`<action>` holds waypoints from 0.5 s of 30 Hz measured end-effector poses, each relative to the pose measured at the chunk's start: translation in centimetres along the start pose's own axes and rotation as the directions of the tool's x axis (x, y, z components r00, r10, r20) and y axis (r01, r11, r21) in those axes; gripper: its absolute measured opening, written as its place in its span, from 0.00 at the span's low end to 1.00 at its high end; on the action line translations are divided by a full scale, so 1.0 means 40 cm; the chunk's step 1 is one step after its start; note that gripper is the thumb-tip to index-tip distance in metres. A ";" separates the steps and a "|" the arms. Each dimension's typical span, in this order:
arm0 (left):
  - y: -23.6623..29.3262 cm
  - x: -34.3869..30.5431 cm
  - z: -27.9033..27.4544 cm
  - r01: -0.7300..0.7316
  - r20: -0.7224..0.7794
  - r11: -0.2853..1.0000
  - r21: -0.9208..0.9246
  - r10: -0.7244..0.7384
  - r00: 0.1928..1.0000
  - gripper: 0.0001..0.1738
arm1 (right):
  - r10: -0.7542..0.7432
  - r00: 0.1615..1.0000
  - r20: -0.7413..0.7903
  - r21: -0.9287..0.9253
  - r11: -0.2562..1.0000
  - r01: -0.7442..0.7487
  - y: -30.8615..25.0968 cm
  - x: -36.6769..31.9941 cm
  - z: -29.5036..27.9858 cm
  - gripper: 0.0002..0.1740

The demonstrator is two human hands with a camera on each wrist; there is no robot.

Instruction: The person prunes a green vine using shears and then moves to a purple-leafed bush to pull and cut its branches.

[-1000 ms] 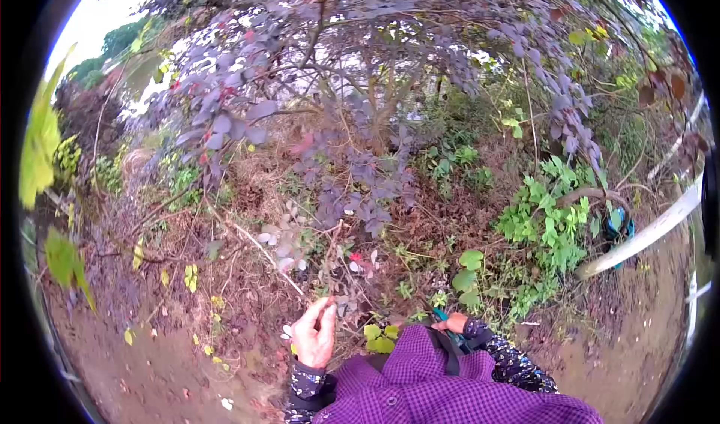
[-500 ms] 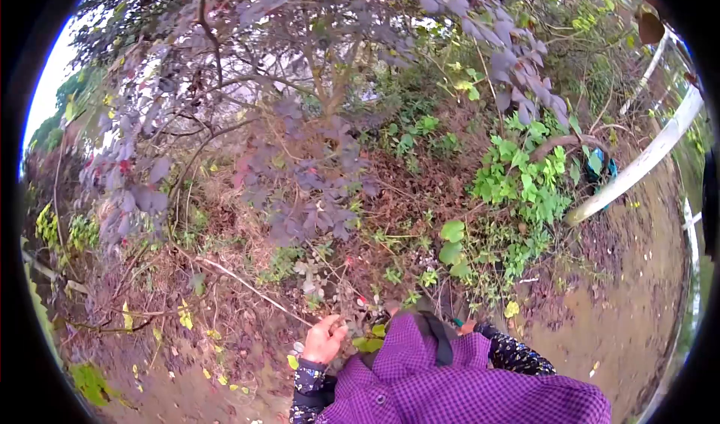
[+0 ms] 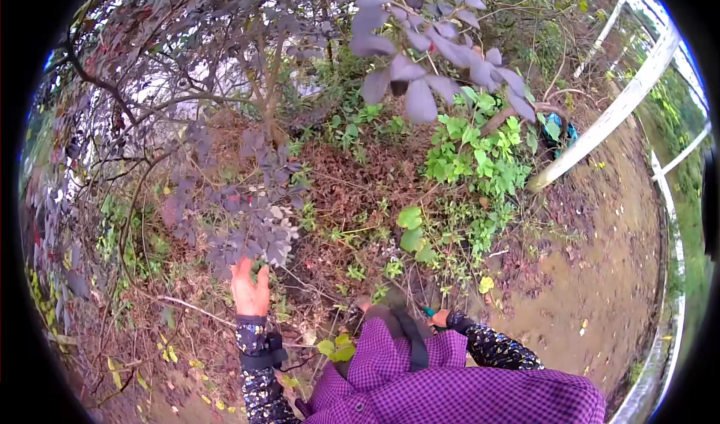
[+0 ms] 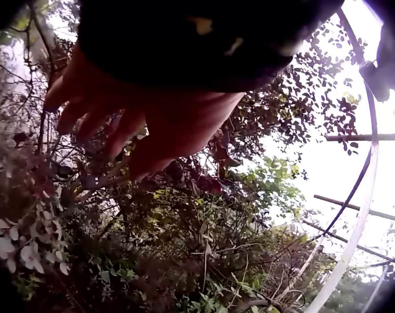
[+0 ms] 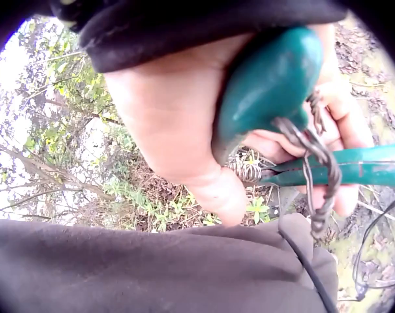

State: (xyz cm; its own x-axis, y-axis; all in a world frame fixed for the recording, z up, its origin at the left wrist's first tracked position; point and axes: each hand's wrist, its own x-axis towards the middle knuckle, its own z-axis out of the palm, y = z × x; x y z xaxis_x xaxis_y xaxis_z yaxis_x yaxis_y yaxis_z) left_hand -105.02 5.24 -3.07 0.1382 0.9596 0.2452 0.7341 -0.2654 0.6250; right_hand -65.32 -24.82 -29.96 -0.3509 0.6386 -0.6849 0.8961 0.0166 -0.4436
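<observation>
My left hand (image 3: 250, 289) reaches up to a low branch of purple leaves (image 3: 251, 229), its fingertips right at the lowest ones. In the left wrist view its fingers (image 4: 129, 130) are apart and slightly bent, and nothing shows between them. Low beside the body, my right hand (image 5: 178, 124) holds pruning shears (image 5: 272, 81) with green handles. One handle lies against the palm and the other across the fingers. Twisted wire (image 5: 318, 163) hangs between the handles, and a coil spring (image 5: 245, 171) sits near the thumb. The blades are hidden.
Purple-leaved branches (image 3: 420, 64) hang across the top. A leafy green plant (image 3: 480, 154) grows right of centre. The pale pole (image 3: 611, 124) slants on the right beside a blue-green object (image 3: 561, 133). A bare twig (image 3: 195, 309) lies left of my left hand.
My left hand has moved up and left from beside the thin twig to the purple leaves. The head view has swung right. The right hand stays low beside the body with the shears.
</observation>
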 end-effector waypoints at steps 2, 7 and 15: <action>0.049 -0.034 -0.019 0.044 0.132 0.979 -0.199 -0.018 0.991 0.16 | -0.014 1.000 -0.009 0.022 1.000 0.014 0.011 0.006 0.026 0.20; 0.098 -0.217 -0.022 0.205 0.348 0.927 -0.315 -0.088 0.933 0.13 | -0.064 0.993 0.099 0.002 0.998 0.064 0.049 0.014 0.055 0.16; 0.073 -0.512 -0.093 0.414 0.543 0.898 -0.150 -0.276 0.793 0.16 | 0.050 0.982 0.181 -0.076 0.996 -0.036 0.007 0.043 -0.043 0.16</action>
State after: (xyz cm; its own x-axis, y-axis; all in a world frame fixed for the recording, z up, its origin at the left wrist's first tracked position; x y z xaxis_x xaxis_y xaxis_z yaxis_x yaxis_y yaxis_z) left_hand -108.16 -15.52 -3.49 0.2680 0.8854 -0.3799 0.6168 0.1452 0.7736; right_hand -65.19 -22.39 -30.26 -0.3493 0.4892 -0.7992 0.9263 0.0516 -0.3733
